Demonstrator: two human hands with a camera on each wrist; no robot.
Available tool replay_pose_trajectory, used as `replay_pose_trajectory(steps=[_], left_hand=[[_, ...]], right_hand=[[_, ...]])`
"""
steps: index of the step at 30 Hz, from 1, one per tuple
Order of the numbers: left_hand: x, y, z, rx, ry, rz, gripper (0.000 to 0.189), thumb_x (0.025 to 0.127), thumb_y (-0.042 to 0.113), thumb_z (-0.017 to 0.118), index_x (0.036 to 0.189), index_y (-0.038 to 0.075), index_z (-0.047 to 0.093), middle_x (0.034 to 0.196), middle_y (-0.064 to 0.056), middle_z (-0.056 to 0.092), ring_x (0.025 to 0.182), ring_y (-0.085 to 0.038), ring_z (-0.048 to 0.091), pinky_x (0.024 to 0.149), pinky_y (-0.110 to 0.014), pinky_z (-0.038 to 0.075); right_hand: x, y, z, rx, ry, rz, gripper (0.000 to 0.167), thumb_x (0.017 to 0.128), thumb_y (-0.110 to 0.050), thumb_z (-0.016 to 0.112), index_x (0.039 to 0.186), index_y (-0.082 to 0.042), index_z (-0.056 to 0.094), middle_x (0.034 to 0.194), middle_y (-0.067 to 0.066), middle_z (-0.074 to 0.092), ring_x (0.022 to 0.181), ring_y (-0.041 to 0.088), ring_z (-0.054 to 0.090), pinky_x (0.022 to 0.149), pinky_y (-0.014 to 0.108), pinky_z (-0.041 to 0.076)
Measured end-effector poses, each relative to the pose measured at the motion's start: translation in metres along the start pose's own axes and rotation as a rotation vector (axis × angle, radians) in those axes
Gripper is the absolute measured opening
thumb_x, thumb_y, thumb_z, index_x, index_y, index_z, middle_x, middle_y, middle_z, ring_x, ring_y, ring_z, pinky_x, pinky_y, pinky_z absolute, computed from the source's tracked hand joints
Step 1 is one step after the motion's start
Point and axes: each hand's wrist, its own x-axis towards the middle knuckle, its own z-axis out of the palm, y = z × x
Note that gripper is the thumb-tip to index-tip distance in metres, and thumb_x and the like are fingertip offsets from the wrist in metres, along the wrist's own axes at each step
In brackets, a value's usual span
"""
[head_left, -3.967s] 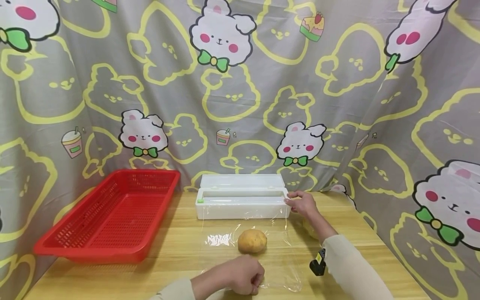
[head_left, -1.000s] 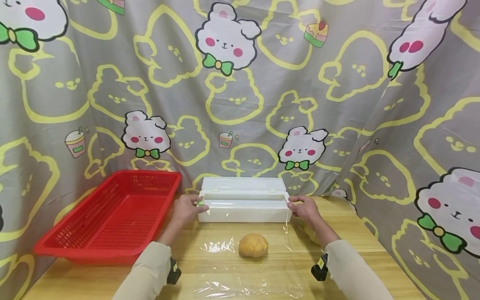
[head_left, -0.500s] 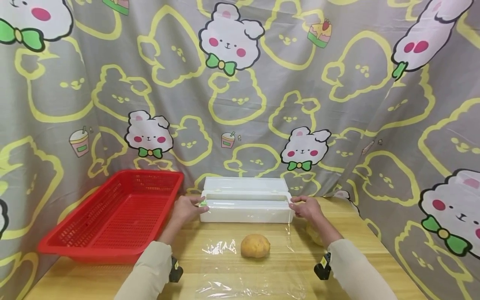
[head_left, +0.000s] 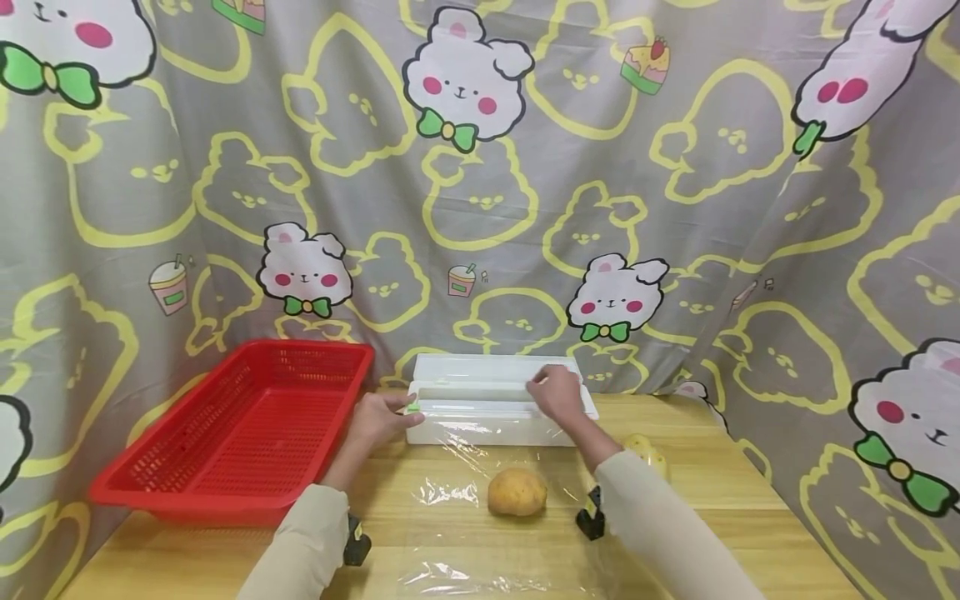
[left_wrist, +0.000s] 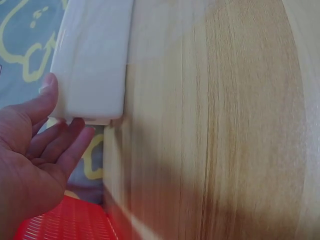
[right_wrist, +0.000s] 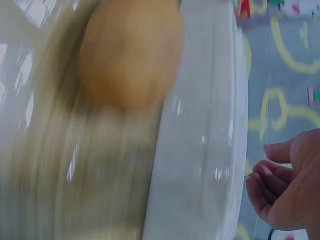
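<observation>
Head view: white box (head_left: 491, 432) runs left-right, lid (head_left: 480, 367) seemingly behind.

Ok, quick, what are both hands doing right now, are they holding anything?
Left hand: closed, holding the white box by its end.
Right hand: open, loosely curled, holding nothing.

Left arm (head_left: 300, 542) and right arm (head_left: 663, 517), both long-sleeved, reach toward the worktop (head_left: 757, 517) far edge. Left hand (head_left: 375, 419): gripping, thumb parted from fingers. Right hand (head_left: 558, 393): up off the worktop, fingers loosely curled, thumb straighter, forearm slanting inward.
</observation>
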Motion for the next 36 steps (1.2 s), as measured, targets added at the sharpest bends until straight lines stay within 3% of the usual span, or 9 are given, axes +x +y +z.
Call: replay_pose_trajectory(steps=[4, 14, 21, 28, 36], left_hand=[[0.001, -0.002, 0.001, 0.0, 0.006, -0.008, 0.045, 0.079, 0.026, 0.088, 0.119, 0.013, 0.075, 0.117, -0.013, 0.074, 0.115, -0.031, 0.068, 0.094, -0.045, 0.054], [-0.001, -0.001, 0.004, -0.014, 0.008, -0.025, 0.044, 0.078, 0.028, 0.089, 0.118, 0.014, 0.076, 0.116, -0.013, 0.074, 0.117, -0.031, 0.067, 0.094, -0.045, 0.053], [0.001, -0.002, 0.002, 0.009, 0.028, -0.027, 0.034, 0.074, 0.026, 0.091, 0.106, 0.019, 0.082, 0.108, -0.01, 0.077, 0.103, -0.025, 0.07, 0.077, -0.031, 0.053], [0.001, -0.004, 0.002, 0.037, 0.073, 0.044, 0.025, 0.071, 0.017, 0.089, 0.096, 0.016, 0.083, 0.095, -0.007, 0.079, 0.093, -0.024, 0.07, 0.082, -0.037, 0.055], [0.001, -0.005, 0.001, 0.053, 0.074, 0.055, 0.03, 0.072, 0.022, 0.09, 0.101, 0.016, 0.083, 0.1, -0.008, 0.078, 0.098, -0.028, 0.072, 0.084, -0.039, 0.055]], right_hand=[[-0.003, -0.037, 0.036, 0.084, -0.009, -0.042, 0.013, 0.083, -0.014, 0.073, 0.085, -0.002, 0.077, 0.082, 0.014, 0.076, 0.079, 0.031, 0.068, 0.081, 0.046, 0.055], [-0.021, -0.102, 0.1, 0.107, -0.085, -0.138, 0.012, 0.082, -0.017, 0.081, 0.076, -0.007, 0.08, 0.076, 0.006, 0.077, 0.08, 0.028, 0.07, 0.074, 0.036, 0.054], [-0.025, -0.117, 0.121, 0.128, -0.065, -0.148, 0.009, 0.08, -0.017, 0.083, 0.074, -0.01, 0.082, 0.073, 0.001, 0.077, 0.077, 0.024, 0.07, 0.072, 0.03, 0.053], [-0.03, -0.124, 0.131, 0.14, -0.042, -0.163, 0.008, 0.08, -0.013, 0.083, 0.072, -0.011, 0.081, 0.069, 0.0, 0.075, 0.071, 0.02, 0.069, 0.068, 0.027, 0.054], [-0.029, -0.126, 0.13, 0.114, -0.009, -0.147, 0.011, 0.079, -0.013, 0.083, 0.069, -0.011, 0.08, 0.067, 0.001, 0.074, 0.072, 0.022, 0.069, 0.069, 0.028, 0.055]])
